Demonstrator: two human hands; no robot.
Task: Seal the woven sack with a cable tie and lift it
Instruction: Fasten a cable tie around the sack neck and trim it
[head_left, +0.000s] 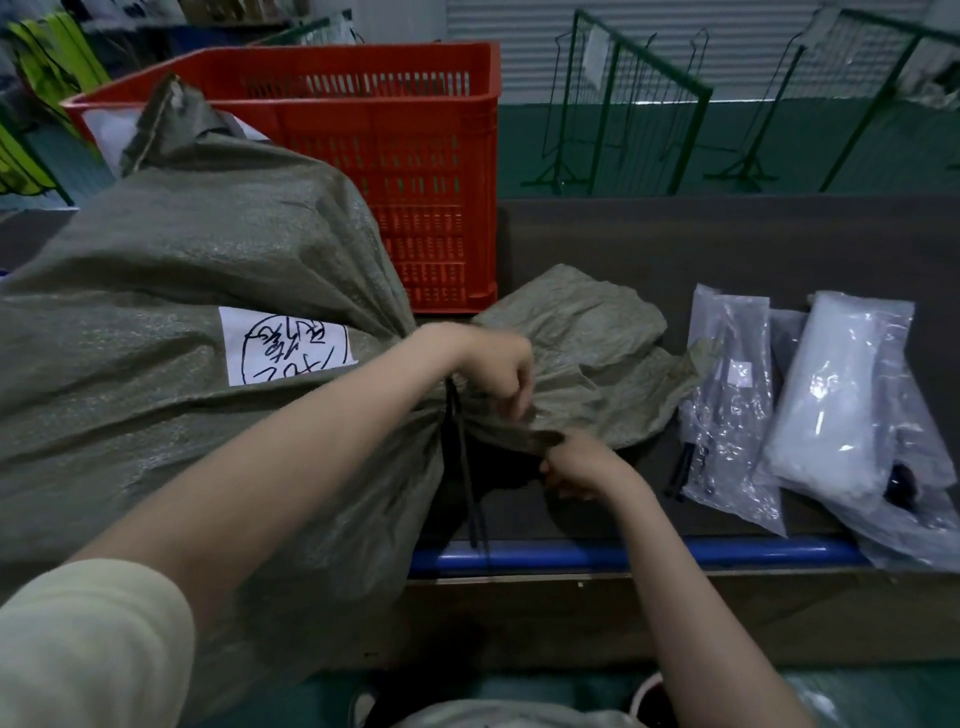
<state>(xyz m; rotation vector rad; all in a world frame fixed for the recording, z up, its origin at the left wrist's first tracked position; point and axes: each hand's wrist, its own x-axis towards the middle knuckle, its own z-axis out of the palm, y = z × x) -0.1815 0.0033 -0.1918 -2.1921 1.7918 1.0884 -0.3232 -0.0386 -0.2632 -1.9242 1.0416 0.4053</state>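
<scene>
While the woven sack (182, 291) lies on the table, neck gathered toward the right, the left hand (493, 364) pinches the neck closed; the right hand (576, 465) is fisted, probably on the cable tie (465, 467) end. Pull it tight w/ steady force, close to the fabric.

A single head-worn wide-angle camera is looking forward and down from close above the table (727, 249), taking in both forearms at near range, the far floor and wire racks (639, 104) beyond. No second view is sharing the scene.
</scene>
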